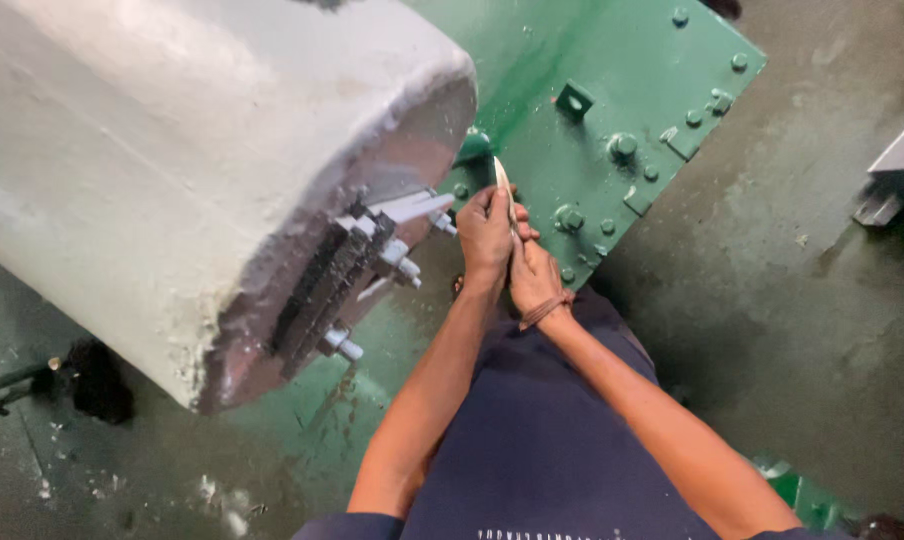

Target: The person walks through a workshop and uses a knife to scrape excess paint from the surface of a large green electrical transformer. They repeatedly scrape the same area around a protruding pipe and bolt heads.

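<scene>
Across the upper left, from nine to twelve o'clock, a big white-painted cylinder [172, 170] lies tilted with its flat end face turned toward the person, a dark bolted bracket [337, 285] with pale studs standing out of that face. Beneath and beyond it, toward one o'clock, spreads a green steel base plate [612, 60] dotted with bolt heads, resting on a stained grey concrete floor [802, 260]. At centre both forearms reach forward from six o'clock over dark blue clothing. The left hand [485, 235] is closed around a thin pale blade-like strip [502, 180], whose tip points up toward twelve, likely held upright so its edge can be worked. The right hand [535, 282], a cord at its wrist, is curled against the strip's lower end, apparently steadying it.
</scene>
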